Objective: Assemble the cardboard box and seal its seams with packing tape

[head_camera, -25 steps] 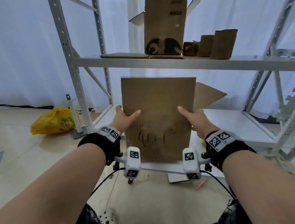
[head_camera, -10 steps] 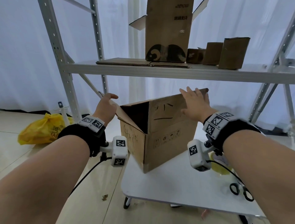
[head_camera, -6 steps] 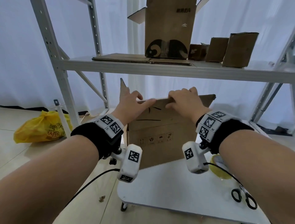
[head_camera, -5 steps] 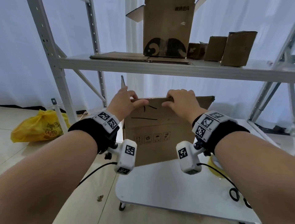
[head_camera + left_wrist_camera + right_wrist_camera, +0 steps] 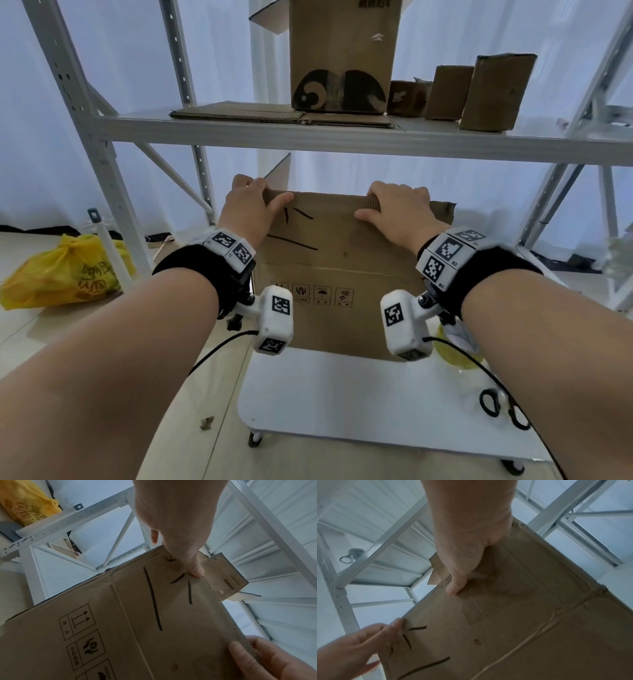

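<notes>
Flap-folding step: the brown corrugated cardboard box (image 5: 342,274) stands on the white worktop (image 5: 342,394) at 12 o'clock; left hand (image 5: 248,212) and right hand (image 5: 399,209) each pinch its near flap's top edge (untaped). Next, likely folding it inward.

I see a white metal shelving rack (image 5: 219,137), white curtains (image 5: 41,144) behind, beige tiled floor (image 5: 41,329), soft daylight.

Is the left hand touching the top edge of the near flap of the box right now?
Touching. The head view shows the left hand with fingers over the cardboard box flap edge, thumb on its front.
</notes>
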